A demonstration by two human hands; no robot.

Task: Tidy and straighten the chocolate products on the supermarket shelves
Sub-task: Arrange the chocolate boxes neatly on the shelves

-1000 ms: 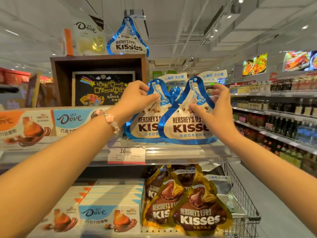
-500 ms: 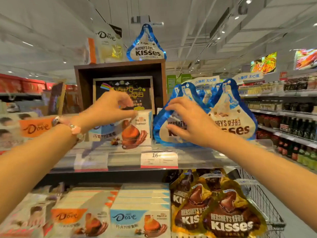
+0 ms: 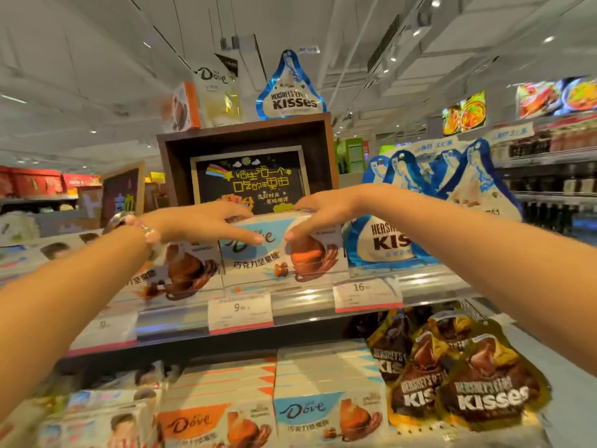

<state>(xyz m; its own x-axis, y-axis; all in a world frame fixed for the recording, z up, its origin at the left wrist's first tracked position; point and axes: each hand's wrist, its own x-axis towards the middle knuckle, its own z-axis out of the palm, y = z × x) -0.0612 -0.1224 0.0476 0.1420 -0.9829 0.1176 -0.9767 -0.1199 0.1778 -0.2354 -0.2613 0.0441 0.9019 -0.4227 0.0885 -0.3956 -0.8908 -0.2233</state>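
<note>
both hands are leaving the blue kisses bags (image 3: 429, 202), which are now standing just off the right wrist, and are settling on the blue dove box (image 3: 284, 250) on the upper shelf. the left hand (image 3: 200, 224) is grasping the box's top left edge, thumb on its face; the right hand (image 3: 326, 210) is grasping the top right. the bags look finished with; squaring this box against the orange dove box (image 3: 181, 270) under the left wrist seems to be the step in hand.

Glossy cardboard Dove box (image 3: 258, 253), shiny foil Kisses bags (image 3: 465, 392), reflective shelf edge (image 3: 420, 282).
</note>
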